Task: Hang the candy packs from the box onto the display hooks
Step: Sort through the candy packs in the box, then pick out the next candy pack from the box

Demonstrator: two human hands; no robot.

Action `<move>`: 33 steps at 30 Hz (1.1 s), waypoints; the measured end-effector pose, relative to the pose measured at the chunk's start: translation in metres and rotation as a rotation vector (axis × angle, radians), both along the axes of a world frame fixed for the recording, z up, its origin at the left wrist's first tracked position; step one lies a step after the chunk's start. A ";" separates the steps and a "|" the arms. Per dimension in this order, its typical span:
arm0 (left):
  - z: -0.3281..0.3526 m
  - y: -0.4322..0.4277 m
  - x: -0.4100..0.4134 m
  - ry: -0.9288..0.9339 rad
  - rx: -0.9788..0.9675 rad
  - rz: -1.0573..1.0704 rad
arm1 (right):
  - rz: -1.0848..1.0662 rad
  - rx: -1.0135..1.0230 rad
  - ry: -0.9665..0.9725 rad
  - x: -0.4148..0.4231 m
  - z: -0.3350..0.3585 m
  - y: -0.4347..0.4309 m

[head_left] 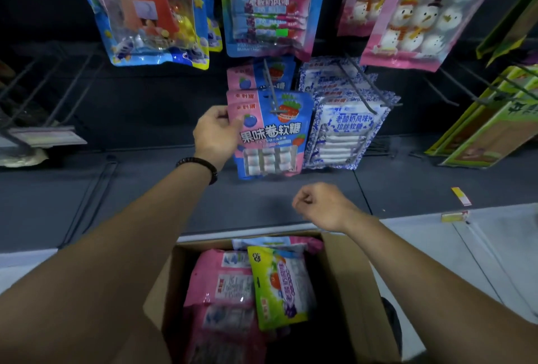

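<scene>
A pink-and-blue candy pack (272, 136) hangs at the front of a display hook (270, 92), with more of the same behind it. My left hand (217, 130) pinches the upper left corner of that front pack. My right hand (318, 206) hovers lower, fingers curled, holding nothing, above the back edge of the cardboard box (358, 285). The open box sits below and holds pink packs (221, 282) and a yellow-green pack (281, 285) lying on top.
Blue-and-white packs (346, 130) hang on the neighbouring hook to the right. Larger packs hang above: a toy-candy pack (151, 8), a blue-pink pack (270, 5), snowman marshmallow packs (413, 11). Bare wire hooks (49, 92) stick out at left; green boxes (492, 127) at right.
</scene>
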State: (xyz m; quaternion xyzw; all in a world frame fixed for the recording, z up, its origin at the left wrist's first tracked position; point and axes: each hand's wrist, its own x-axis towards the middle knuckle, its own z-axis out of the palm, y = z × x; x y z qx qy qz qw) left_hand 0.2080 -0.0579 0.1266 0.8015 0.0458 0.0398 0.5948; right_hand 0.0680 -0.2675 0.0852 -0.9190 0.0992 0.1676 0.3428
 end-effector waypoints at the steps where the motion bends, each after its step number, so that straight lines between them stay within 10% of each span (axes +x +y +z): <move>1: -0.001 0.006 -0.002 0.037 0.058 0.000 | 0.021 -0.062 0.025 -0.003 -0.008 0.000; 11: -0.034 0.060 -0.068 0.252 0.973 -0.704 | 0.116 -0.511 0.198 -0.030 -0.117 0.018; 25: -0.049 0.060 -0.097 0.132 1.047 -0.979 | 0.088 -0.701 0.330 -0.014 -0.152 0.012; 33: -0.054 0.059 -0.101 0.217 1.014 -0.970 | -0.001 -0.490 0.131 -0.016 -0.124 0.005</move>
